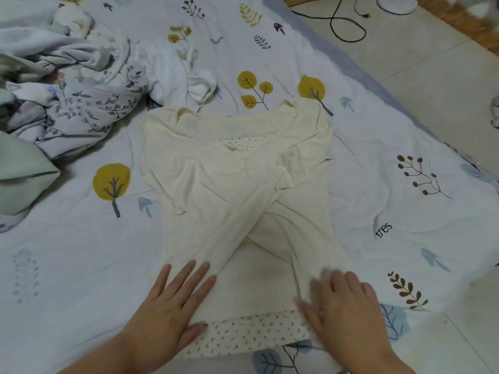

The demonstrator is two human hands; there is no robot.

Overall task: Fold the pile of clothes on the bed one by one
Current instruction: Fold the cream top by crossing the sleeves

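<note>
Hands, two: left hand (172, 300) and right hand (348, 306) press flat on one cream shirt (232, 184).

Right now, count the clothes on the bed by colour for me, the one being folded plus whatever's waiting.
Cream top, sleeves crossed, under both hands: 1
White garment, crumpled: 1
Grey floral garment, crumpled: 1
Total: 3; the heap at far left may hide more.

A shirt (237, 190) lies mid-bed (378, 163), sleeves crossed on top. Both hands rest on its six-o'clock hem: left hand (172, 300) at seven, right hand (348, 303) at five. The clothes pile (70, 85) sits at ten.
</note>
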